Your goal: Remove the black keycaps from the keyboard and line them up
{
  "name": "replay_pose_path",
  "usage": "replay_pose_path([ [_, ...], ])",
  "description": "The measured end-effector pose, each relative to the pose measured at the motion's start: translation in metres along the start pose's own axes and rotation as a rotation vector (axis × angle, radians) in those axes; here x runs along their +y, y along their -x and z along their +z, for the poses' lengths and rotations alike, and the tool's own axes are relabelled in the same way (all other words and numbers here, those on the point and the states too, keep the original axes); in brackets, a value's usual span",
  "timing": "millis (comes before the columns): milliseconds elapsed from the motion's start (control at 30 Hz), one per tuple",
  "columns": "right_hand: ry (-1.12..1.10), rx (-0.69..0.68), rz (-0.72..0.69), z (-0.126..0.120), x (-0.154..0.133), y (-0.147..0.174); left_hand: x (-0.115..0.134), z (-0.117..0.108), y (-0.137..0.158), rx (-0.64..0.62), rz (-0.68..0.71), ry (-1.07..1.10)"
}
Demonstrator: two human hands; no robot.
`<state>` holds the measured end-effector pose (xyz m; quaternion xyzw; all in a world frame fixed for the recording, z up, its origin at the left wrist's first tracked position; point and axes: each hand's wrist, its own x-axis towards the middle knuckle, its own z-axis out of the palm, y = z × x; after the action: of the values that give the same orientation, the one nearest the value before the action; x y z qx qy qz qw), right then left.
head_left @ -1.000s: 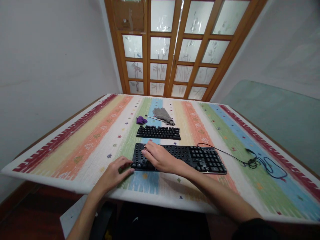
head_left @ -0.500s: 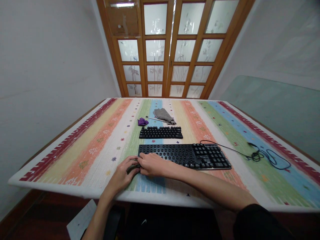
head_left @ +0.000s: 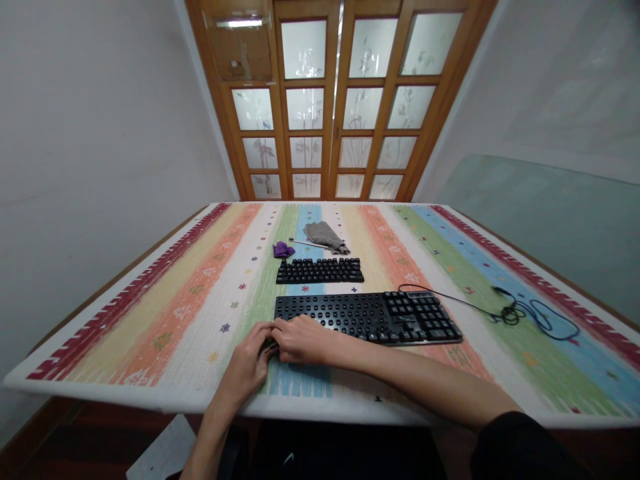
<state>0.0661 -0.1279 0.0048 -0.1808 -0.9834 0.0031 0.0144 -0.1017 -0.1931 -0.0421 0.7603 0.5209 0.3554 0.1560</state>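
A black keyboard (head_left: 367,317) lies on the striped tablecloth. Its left section shows small bare switches, while keycaps stand on the number pad and along part of the bottom row. At the keyboard's near left corner, my left hand (head_left: 249,357) curls its fingers inward, thumb and fingertips meeting my right hand (head_left: 303,340). My right hand is closed too and lies across that corner, covering it. A small dark bit shows between the fingertips; what it is I cannot make out. Behind the keyboard, black keycaps (head_left: 320,271) sit grouped in rows.
Beyond the keycaps lie a crumpled purple cloth (head_left: 283,249), a thin rod (head_left: 306,243) and a grey cloth (head_left: 325,236). The keyboard's black cable (head_left: 515,313) runs right into a loose coil. The table's near edge (head_left: 350,417) passes under my forearms.
My left hand's fingers have drawn closer together, narrowing the gap between thumb and fingers. Both hands have shifted slightly nearer to me. The whole view has tilted a little.
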Motion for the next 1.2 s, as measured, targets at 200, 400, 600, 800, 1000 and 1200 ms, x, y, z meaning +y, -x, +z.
replay_pose_path([
  [200,0.090,0.099,-0.068,0.020,-0.003,0.005,-0.001,0.004,0.002,0.039,0.006,-0.034],
  [400,0.165,0.141,-0.122,0.026,-0.002,0.005,-0.002,0.006,0.002,0.058,0.002,-0.043],
  [600,0.207,0.187,-0.134,0.026,-0.002,0.005,-0.003,0.008,0.004,0.081,0.004,-0.066],
  [800,0.227,0.220,-0.142,0.028,-0.003,0.005,-0.003,0.010,0.004,0.097,0.003,-0.062],
  [1000,0.239,0.231,-0.125,0.027,-0.007,0.005,-0.002,0.011,0.006,0.107,-0.018,-0.076],
  [1200,0.258,0.258,-0.123,0.029,-0.008,0.004,0.000,0.012,0.006,0.114,-0.028,-0.085],
])
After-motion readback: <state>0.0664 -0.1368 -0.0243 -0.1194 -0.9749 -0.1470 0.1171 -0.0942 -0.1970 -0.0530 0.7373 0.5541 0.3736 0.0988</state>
